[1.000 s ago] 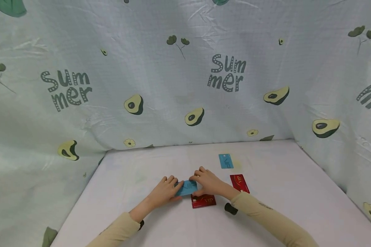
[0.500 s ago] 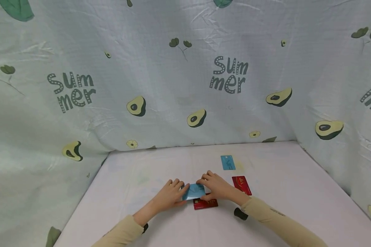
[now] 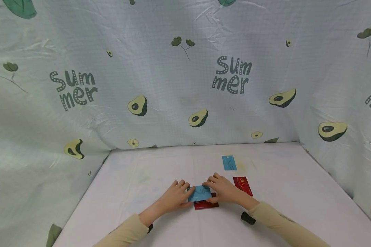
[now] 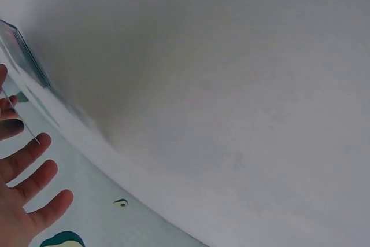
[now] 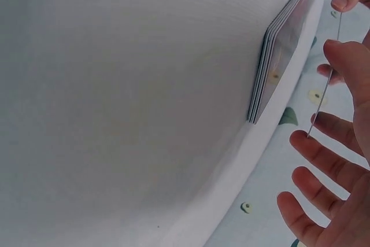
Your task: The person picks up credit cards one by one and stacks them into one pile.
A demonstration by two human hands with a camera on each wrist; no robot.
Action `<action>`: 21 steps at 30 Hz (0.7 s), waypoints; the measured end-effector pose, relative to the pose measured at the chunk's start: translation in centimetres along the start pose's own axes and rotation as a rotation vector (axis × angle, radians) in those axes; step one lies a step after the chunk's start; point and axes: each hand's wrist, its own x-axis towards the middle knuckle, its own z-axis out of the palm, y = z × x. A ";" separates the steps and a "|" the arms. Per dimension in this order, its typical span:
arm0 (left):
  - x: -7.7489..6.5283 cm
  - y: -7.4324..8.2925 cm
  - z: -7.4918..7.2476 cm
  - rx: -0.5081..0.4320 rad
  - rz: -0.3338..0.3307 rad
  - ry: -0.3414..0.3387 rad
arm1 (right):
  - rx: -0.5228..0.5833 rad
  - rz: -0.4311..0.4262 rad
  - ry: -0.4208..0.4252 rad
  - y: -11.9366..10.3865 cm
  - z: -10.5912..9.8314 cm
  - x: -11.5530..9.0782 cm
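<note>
Rightward we've moved the blue card (image 3: 200, 193), long axis left-to-right, perhaps tilted; our left hand (image 3: 174, 198) and right hand (image 3: 225, 191) pinch its 2 ends between thumbs and fingertips.

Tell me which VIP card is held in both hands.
The thin blue rectangular card, pinched between left hand and right hand; the farther blue card, farther red card and nearer red card all lie unheld.

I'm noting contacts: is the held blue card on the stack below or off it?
Off: the right wrist view shows a gap between the blue card and the stack.
</note>
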 end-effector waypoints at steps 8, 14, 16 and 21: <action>0.4 0.7 0.5 -0.012 0.013 0.020 | -0.022 -0.014 0.032 0.2 0.1 -1.0; 0.7 1.2 0.8 -0.019 0.026 0.021 | -0.006 0.012 0.009 0.5 0.1 -1.6; 0.7 1.3 1.0 -0.018 0.032 0.010 | -0.019 0.012 0.005 0.5 0.1 -1.8; 0.7 1.5 1.1 -0.019 0.039 -0.010 | -0.054 -0.014 0.015 0.6 0.3 -2.1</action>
